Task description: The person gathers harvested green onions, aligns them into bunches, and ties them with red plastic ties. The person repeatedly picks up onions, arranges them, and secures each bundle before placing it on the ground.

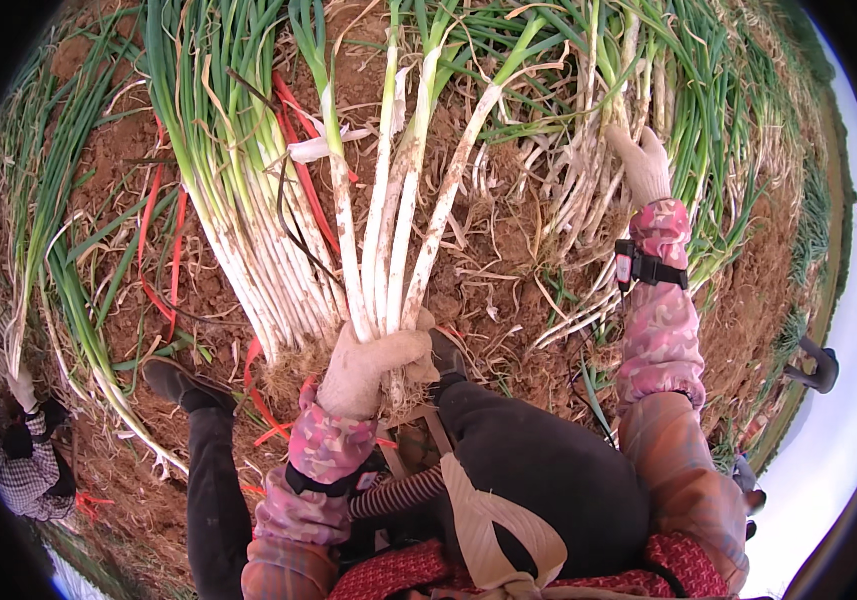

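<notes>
My left hand, in a pale work glove, grips a small bunch of Welsh onions low on their white stems. Their roots stick out below my fist, and the green tops fan away from me. Just left of it lies a larger row of Welsh onions, white stems and root ends toward me. At the upper right my right hand, also gloved, has its fingers around a soil-streaked onion stem in a loose heap of onions. Its fingertips are partly hidden.
Red plastic ties lie on the brown soil beside and under the row. A dark thin strip crosses the stems. My shoe stands at the row's root end. Another person works at far left; a distant person is at right.
</notes>
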### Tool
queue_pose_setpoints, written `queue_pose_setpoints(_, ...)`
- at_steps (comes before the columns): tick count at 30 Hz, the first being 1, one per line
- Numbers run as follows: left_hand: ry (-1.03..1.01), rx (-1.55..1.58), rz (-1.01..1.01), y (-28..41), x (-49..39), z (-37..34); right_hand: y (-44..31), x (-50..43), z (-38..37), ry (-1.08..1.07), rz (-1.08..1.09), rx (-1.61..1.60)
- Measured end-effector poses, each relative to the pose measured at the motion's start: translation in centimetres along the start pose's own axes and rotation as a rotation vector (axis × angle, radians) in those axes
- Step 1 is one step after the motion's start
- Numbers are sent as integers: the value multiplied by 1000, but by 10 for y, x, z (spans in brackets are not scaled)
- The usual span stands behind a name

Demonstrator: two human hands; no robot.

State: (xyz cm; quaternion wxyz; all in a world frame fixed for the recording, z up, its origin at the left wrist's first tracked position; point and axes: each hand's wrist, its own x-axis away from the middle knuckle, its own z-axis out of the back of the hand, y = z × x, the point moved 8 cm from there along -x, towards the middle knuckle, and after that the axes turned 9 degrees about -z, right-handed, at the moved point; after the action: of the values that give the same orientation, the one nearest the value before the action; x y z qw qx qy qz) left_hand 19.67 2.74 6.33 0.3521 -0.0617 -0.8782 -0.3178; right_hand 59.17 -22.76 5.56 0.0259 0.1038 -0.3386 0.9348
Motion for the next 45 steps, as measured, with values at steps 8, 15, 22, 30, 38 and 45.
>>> queue_pose_setpoints(8,60,-106,21,-29,-11,-2,-21,141,-100,-702,-302,-671)
queue_pose_setpoints(15,-82,-185,-36,-56,-23,-2,-44,177,-152,-743,-457,-1107)
queue_pose_setpoints(22,-84,-290,-136,-65,-31,3,-44,180,-176,-501,-543,-859)
queue_pose_setpoints(30,97,-266,-88,-58,-27,24,-29,170,-153,-275,-665,-1092)
queue_pose_setpoints(38,-31,-204,-107,-71,-31,8,-34,158,-142,-379,-608,-1324)
queue_pose_setpoints(45,-131,21,-36,-70,-28,-12,-62,169,-179,-403,-545,-1224)
